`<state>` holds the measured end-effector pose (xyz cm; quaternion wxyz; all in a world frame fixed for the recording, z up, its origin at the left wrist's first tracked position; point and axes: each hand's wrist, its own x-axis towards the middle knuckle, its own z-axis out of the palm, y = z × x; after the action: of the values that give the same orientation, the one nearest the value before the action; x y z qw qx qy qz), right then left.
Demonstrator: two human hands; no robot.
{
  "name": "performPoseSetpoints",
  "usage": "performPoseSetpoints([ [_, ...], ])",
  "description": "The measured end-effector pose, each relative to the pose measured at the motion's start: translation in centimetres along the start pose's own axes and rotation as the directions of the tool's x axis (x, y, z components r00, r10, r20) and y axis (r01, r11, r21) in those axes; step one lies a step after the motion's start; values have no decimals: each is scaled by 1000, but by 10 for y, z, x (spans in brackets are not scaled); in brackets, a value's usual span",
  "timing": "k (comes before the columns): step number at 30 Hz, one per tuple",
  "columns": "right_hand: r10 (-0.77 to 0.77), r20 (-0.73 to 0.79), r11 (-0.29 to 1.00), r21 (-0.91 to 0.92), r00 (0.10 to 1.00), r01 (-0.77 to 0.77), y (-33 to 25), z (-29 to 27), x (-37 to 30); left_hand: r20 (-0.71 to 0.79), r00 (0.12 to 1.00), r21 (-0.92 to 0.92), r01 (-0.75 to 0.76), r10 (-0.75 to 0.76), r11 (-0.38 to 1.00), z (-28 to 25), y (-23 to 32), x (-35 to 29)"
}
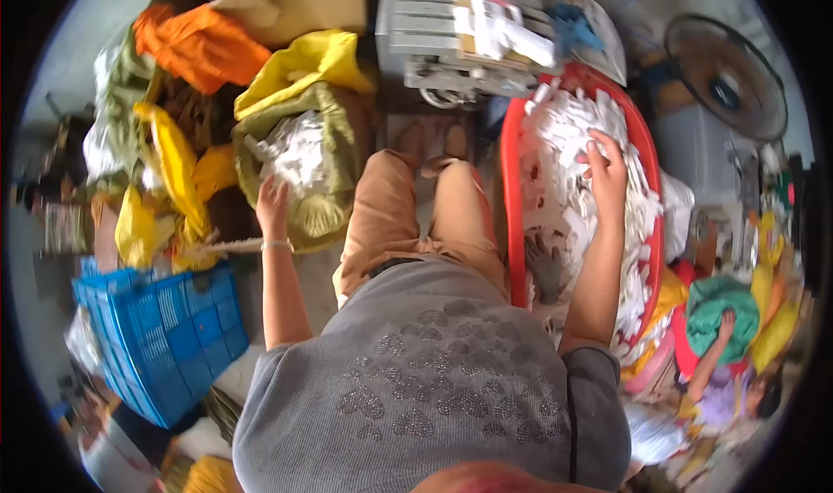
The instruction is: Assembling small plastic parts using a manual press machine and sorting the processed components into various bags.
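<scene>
My left hand point(272, 205) is at the near rim of a green woven sack point(337, 137), with its fingers apart and nothing clearly in them. White pieces point(299, 150) are heaped inside the sack. On the other side, my right hand point(606, 168) is over a long red tub point(514, 181) filled with white strips and bits point(564, 207). Its fingers are bent, and they seem to pinch a small white piece point(582, 157); its exact kind is too small to tell. A grey glove point(544, 269) lies on the pieces at the tub's left side.
A blue plastic crate point(165, 337) stands at the left, near yellow bags point(173, 163) and an orange one point(200, 46). Ahead is a grey machine point(425, 25) with white pieces on it. A fan point(727, 77) stands far right. Another person point(720, 389) handles green cloth at the lower right.
</scene>
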<state>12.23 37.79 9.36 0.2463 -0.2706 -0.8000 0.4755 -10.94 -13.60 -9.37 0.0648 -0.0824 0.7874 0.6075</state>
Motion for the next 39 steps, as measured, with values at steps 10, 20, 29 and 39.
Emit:
performPoseSetpoints([
  [10, 141, -334, 842, -455, 932, -290, 194, -121, -116, 186, 982, 25, 26, -30, 999, 14, -26, 10],
  [20, -60, -90, 264, -962, 994, -71, 231, -44, -113, 341, 939, 126, -91, 43, 988, 56, 30, -14],
  [29, 377, 260, 88, -965, 889, 245, 300, -17, -57, 308, 950, 470, -198, 51, 860, 81, 69, -47],
  [39, 328, 417, -279, -815, 848, 509, 276, -50, -55, 289, 925, 367, -343, 245, 865, 61, 67, -83],
])
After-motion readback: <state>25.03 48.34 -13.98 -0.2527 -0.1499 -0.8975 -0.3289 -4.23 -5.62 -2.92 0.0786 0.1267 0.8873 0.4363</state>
